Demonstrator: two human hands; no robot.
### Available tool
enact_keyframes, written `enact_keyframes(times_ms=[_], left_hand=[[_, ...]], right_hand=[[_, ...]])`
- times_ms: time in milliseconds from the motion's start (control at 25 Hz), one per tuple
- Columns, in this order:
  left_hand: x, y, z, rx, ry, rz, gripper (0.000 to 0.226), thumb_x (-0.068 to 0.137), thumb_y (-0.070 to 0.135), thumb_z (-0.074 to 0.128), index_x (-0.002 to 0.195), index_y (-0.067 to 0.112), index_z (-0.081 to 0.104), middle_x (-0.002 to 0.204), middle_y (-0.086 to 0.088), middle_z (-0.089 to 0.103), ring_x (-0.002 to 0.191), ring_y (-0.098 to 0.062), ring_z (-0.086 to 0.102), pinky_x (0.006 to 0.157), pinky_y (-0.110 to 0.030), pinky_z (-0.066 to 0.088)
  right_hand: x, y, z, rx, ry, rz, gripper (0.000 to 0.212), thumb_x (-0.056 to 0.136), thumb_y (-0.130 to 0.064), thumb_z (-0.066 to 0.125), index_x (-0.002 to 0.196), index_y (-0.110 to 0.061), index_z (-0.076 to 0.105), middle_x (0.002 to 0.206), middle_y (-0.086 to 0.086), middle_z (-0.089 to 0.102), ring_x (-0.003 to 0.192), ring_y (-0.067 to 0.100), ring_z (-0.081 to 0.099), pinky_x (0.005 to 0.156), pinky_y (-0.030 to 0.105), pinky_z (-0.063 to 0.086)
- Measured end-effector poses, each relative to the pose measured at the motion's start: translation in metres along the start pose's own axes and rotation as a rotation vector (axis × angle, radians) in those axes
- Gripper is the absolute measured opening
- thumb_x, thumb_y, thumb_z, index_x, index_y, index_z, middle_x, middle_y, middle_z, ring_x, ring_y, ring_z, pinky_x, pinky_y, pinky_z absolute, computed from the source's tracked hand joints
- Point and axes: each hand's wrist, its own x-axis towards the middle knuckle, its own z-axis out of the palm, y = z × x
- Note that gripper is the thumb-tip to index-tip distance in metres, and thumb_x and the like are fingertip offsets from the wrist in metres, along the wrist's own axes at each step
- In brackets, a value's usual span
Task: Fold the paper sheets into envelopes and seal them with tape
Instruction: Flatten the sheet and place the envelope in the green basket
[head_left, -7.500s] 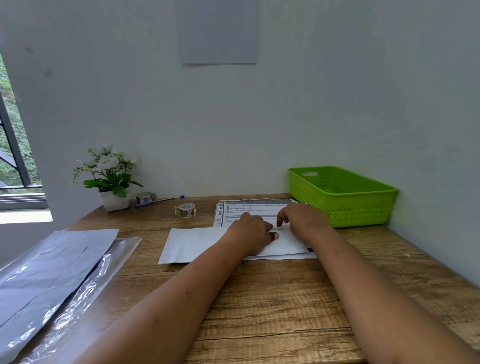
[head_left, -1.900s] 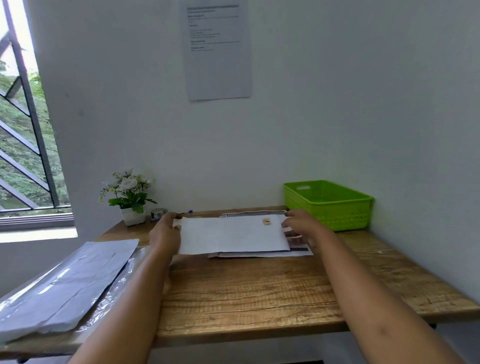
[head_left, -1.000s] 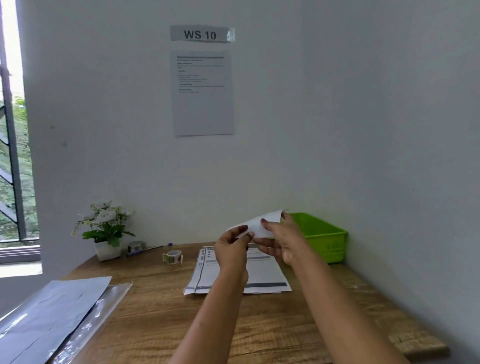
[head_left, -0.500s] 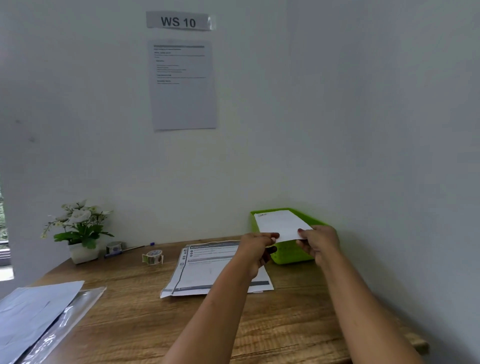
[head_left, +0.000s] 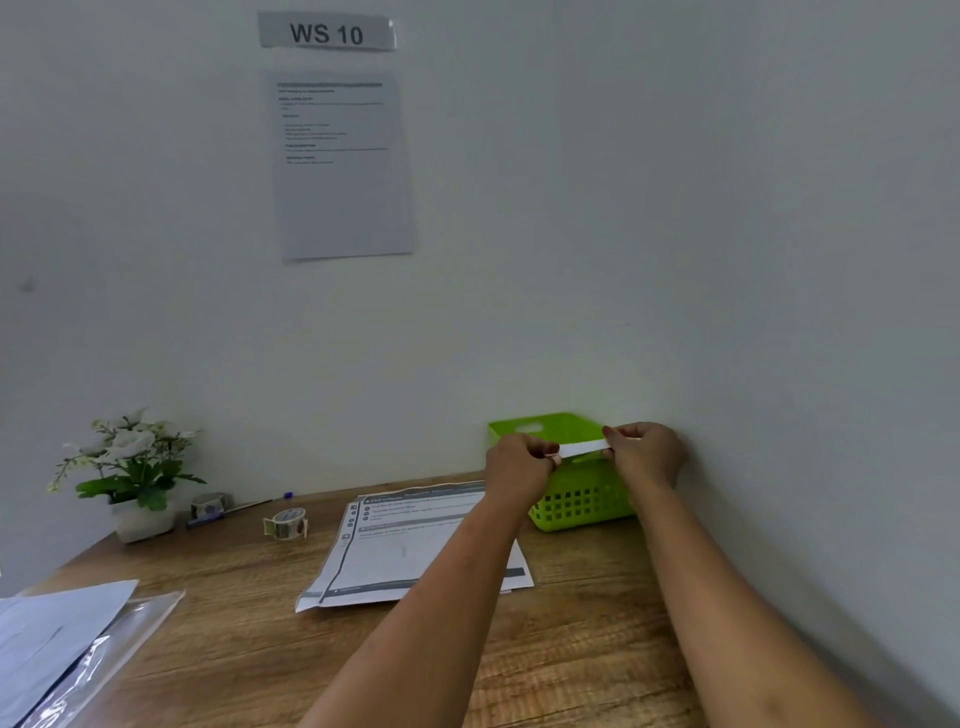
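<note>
I have the envelope (head_left: 584, 448) over the basket (head_left: 582, 499) now. A moment ago it was tilted face-up toward me, short of the basket; now it lies flat, edge-on, above the opening. My left hand (head_left: 519, 462) pinches one end, my right hand (head_left: 647, 452) the other, both clamped on it. I judge this one done and ready to drop in. The tape (head_left: 285, 522) sits well left of the basket, the sheet (head_left: 415, 545) just left of it.

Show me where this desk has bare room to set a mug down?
The desk is bare between the printed sheet and the plastic sleeve, and in front of the green basket. Crowded back left: flower pot, tape rolls.
</note>
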Motion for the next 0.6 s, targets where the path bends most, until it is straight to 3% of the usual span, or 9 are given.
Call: enact_keyframes(times_ms=[40, 120, 320, 600], left_hand=[[0.003, 0.000, 0.001, 0.037, 0.008, 0.023, 0.024, 0.083, 0.013, 0.070, 0.106, 0.015, 0.072, 0.107, -0.006, 0.069, 0.096, -0.015, 0.061, 0.076, -0.019, 0.043], [0.009, -0.002, 0.002, 0.113, 0.022, 0.066, 0.024, 0.083, 0.013, 0.069, 0.107, 0.016, 0.072, 0.108, -0.007, 0.069, 0.100, -0.017, 0.062, 0.078, -0.019, 0.043], [0.007, -0.014, 0.008, 0.226, 0.041, 0.138, 0.020, 0.089, 0.021, 0.062, 0.106, 0.016, 0.072, 0.110, -0.006, 0.068, 0.102, -0.018, 0.061, 0.079, -0.022, 0.042], [0.007, -0.017, 0.012, 0.465, 0.012, 0.171, 0.023, 0.092, 0.032, 0.055, 0.103, 0.021, 0.072, 0.117, -0.008, 0.048, 0.110, -0.025, 0.051, 0.088, -0.038, 0.046]], right_hand=[[-0.001, 0.002, 0.001, -0.049, 0.019, -0.085, 0.014, 0.079, -0.013, 0.073, 0.082, 0.000, 0.075, 0.092, 0.015, 0.070, 0.098, 0.031, 0.066, 0.093, 0.030, 0.047], [-0.005, 0.006, -0.001, -0.127, 0.003, -0.223, 0.020, 0.082, -0.011, 0.071, 0.094, 0.005, 0.073, 0.117, 0.017, 0.061, 0.112, 0.027, 0.057, 0.086, 0.014, 0.033], [-0.002, 0.016, -0.004, -0.340, -0.110, -0.441, 0.018, 0.085, -0.016, 0.067, 0.088, 0.001, 0.073, 0.096, 0.017, 0.066, 0.094, 0.030, 0.059, 0.079, 0.028, 0.039], [-0.007, 0.023, -0.002, -0.543, -0.165, -0.509, 0.021, 0.091, -0.020, 0.060, 0.086, -0.003, 0.072, 0.094, 0.018, 0.064, 0.093, 0.034, 0.056, 0.082, 0.035, 0.040]])
